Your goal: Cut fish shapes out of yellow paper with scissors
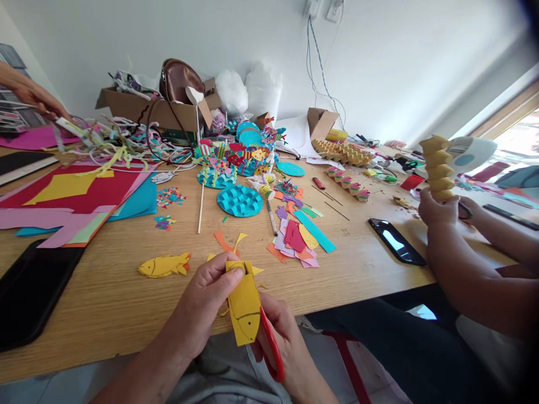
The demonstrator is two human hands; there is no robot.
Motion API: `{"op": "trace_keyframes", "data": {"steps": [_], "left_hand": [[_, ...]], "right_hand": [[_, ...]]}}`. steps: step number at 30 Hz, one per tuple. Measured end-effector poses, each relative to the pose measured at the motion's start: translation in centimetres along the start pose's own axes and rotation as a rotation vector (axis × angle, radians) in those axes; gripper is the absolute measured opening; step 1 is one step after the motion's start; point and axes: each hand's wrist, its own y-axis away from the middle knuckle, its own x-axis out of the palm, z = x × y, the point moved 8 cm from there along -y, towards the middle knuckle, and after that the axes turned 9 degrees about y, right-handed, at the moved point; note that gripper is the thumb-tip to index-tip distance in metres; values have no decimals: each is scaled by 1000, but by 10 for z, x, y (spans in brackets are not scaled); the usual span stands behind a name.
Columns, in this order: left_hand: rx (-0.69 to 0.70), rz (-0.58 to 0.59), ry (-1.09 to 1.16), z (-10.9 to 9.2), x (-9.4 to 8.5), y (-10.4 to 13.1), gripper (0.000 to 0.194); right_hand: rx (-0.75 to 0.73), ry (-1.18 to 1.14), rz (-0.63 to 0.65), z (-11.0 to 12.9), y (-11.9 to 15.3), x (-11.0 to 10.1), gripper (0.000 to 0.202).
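Observation:
Between the thumb and fingers of my left hand (214,286) is a yellow paper piece (245,306) with a fish drawn on it in black line, its head pointing down toward me. My right hand (280,331) is closed on red-handled scissors (273,348) at the paper's right edge; their blades are hidden behind the paper. A cut-out yellow paper fish (162,266) with an orange tail lies on the table to the left. Yellow and orange paper scraps (225,241) lie just beyond my left hand.
At right, a co-worker's hands (440,210) hold a tan egg-carton strip (438,163) and dark-handled scissors. Another person's hand (42,104) reaches in at far left. Phones (396,241), coloured paper sheets (84,188), blue textured discs (240,201) and paper cuttings (295,238) lie on the table (126,314).

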Motion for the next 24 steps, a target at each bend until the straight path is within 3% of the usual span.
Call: {"op": "trace_keyframes", "data": {"steps": [24], "left_hand": [[-125, 115, 75, 5, -4, 3, 18]], "right_hand": [[23, 30, 61, -3, 1, 2, 50]]}}
